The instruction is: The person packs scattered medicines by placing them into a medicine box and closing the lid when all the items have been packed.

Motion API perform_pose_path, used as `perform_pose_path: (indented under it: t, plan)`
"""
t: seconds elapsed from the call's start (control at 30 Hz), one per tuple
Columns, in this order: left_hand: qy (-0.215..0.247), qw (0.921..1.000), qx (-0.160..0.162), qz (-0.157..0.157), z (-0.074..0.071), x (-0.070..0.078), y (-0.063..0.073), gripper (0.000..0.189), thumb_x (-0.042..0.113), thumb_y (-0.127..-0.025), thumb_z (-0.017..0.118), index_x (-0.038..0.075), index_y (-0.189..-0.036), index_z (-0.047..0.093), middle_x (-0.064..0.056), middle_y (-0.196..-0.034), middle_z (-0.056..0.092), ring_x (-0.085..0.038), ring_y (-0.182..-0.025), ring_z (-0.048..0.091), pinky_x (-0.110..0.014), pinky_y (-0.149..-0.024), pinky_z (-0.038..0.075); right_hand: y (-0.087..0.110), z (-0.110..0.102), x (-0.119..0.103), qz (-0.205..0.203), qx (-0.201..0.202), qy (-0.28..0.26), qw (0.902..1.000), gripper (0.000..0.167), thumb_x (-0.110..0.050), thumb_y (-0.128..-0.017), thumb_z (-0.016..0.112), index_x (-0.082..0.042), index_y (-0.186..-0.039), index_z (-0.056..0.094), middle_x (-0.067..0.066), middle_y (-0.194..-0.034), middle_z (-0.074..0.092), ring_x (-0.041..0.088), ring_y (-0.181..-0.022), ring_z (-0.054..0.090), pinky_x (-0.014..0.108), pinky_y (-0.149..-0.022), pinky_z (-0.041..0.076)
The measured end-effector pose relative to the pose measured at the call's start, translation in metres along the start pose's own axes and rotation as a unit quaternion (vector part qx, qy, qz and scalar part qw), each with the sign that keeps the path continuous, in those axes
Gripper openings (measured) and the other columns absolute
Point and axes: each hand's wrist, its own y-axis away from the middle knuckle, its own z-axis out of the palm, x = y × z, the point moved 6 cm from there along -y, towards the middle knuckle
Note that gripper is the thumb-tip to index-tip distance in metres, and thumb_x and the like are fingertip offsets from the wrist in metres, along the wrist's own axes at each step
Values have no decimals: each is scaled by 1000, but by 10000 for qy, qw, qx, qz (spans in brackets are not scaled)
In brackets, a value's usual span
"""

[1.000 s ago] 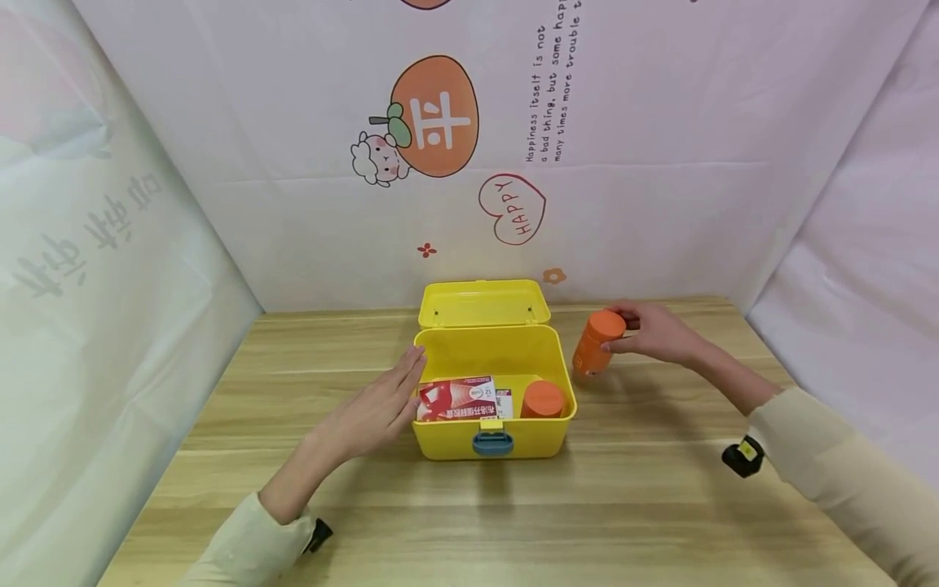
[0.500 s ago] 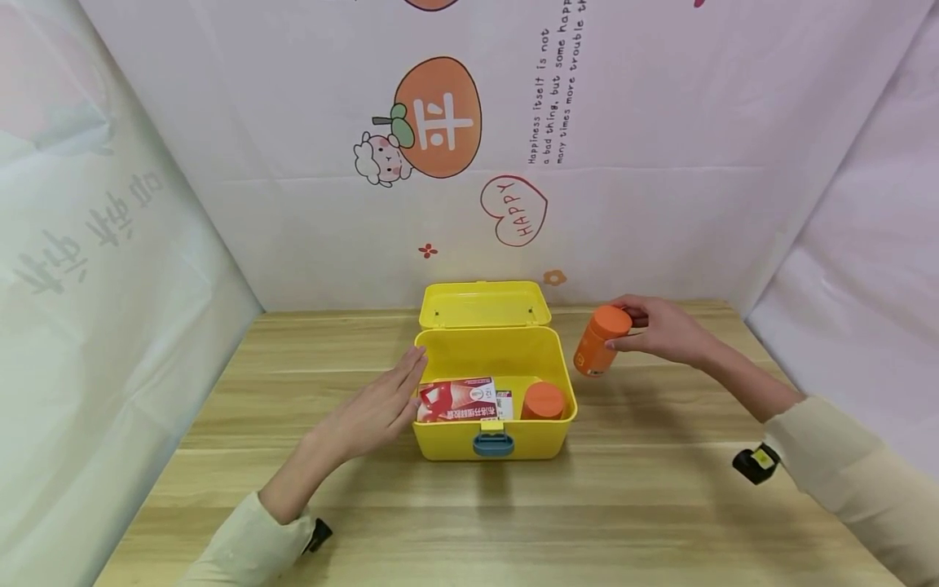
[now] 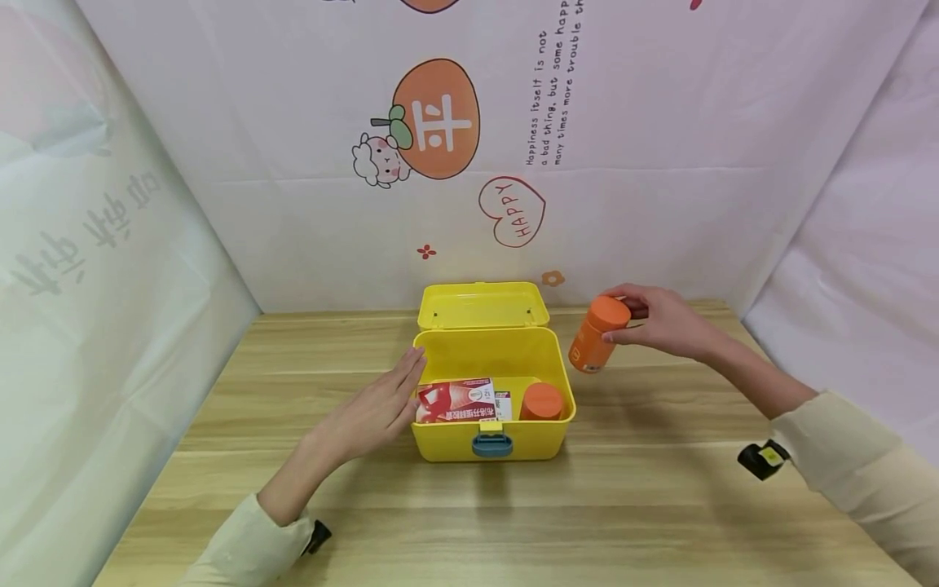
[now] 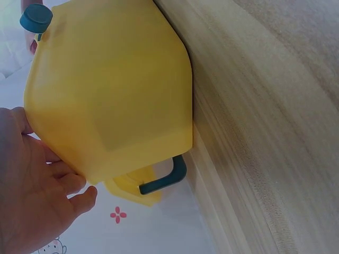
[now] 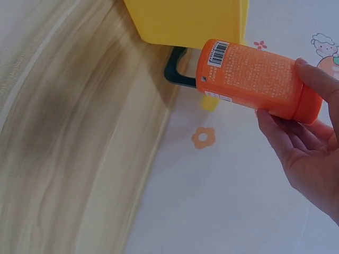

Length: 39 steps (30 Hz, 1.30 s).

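Observation:
A yellow box (image 3: 447, 444) with its lid (image 3: 484, 306) tipped back stands in the middle of the table. Inside lie a red-and-white medicine carton (image 3: 458, 399), part of another white pack, and an orange-capped bottle (image 3: 543, 402). My left hand (image 3: 367, 416) rests its fingers on the box's left rim; in the left wrist view the hand (image 4: 42, 185) lies along the box wall, fingers not wrapped round it. With thumb and fingers near the cap, my right hand (image 3: 663, 326) grips an orange bottle (image 3: 596, 338), tilted, just right of the box. The right wrist view shows the bottle's (image 5: 254, 79) barcode side.
The wooden table (image 3: 513, 522) extends in front and to both sides. A printed white cloth (image 3: 645, 220) hangs behind it, close to the lid. A blue latch (image 3: 492, 444) is on the box front, and a dark green handle (image 5: 177, 71) hangs behind the box.
My right hand has raised the orange bottle a little, and more of its printed side now shows. The left hand and the box have stayed in place.

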Motion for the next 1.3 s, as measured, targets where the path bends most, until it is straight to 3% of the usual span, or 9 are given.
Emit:
perform_pose_path:
  t: [0.17,0.33,0.63,1.0,1.3]
  plan:
    - [-3,10000,5,-15,0,0,0,66,34,-107,40,0,-158,17,-11,-169,10,-27,-156,16,-46,-121,29,0,-2,-10,-112,-15,7,9999,63,-31,-85,80,-10,-138,55,11,-118,71,26,-105,70,24,-80,57]
    - [-17,10000,2,3,1,-1,0,66,33,-107,40,0,-158,16,-11,-169,10,-27,-156,16,-46,-121,29,0,-5,-24,-202,63,93,9997,59,-31,-84,81,-10,-134,58,10,-115,71,25,-103,70,21,-80,56]
    - [3,10000,-25,13,0,-1,1,66,34,-107,40,1,-159,15,-12,-169,10,-28,-156,15,-47,-121,29,-2,-9,-47,-264,38,177,9995,57,-31,-83,82,-9,-130,59,9,-114,72,25,-103,70,22,-80,57]
    - [40,9999,-77,-79,1,-3,0,67,36,-106,40,3,-159,14,-9,-169,10,-25,-156,15,-45,-121,29,-6,-3,-68,-273,-192,42,9994,54,-30,-83,81,-11,-129,59,9,-118,70,25,-104,69,37,-84,61]
    - [72,9999,-72,-37,1,-4,0,67,35,-107,39,3,-159,13,-10,-169,8,-26,-156,13,-46,-122,28,-16,6,-81,-507,-330,104,9981,50,-26,-83,82,-10,-124,58,7,-114,71,23,-103,69,41,-88,60]
